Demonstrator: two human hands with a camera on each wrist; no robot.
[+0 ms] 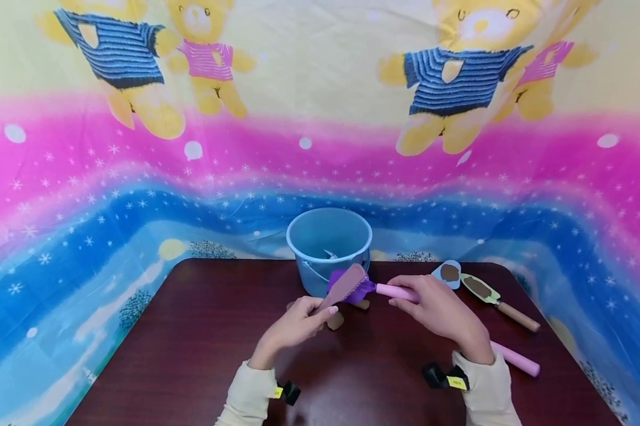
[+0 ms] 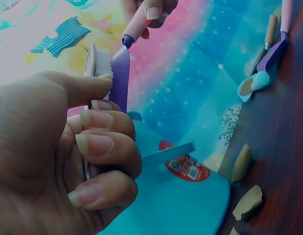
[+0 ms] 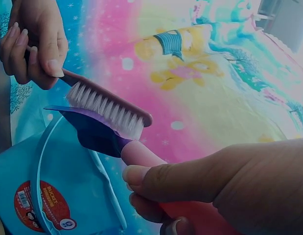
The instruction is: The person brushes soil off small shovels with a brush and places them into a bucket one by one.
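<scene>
My left hand (image 1: 293, 326) grips a mauve scrubbing brush (image 3: 141, 114) with white bristles. My right hand (image 1: 439, 305) holds a small toy shovel by its pink handle (image 1: 396, 292), its purple blade (image 3: 97, 132) pointing towards the left hand. The bristles (image 3: 104, 105) lie along the blade's face in the right wrist view. Both tools are held up in front of a light blue bucket (image 1: 311, 277). In the left wrist view, the left fingers (image 2: 109, 147) curl round the brush's handle, which they mostly hide.
Brown, stone-like pieces (image 1: 335, 321) lie on the dark table (image 1: 208, 355) by the bucket. At the right are a pale blue scoop (image 1: 441, 270) with a brown patch, a green trowel with a wooden handle (image 1: 518, 317) and another pink handle (image 1: 519, 361). A bear-print cloth (image 1: 320, 165) hangs behind.
</scene>
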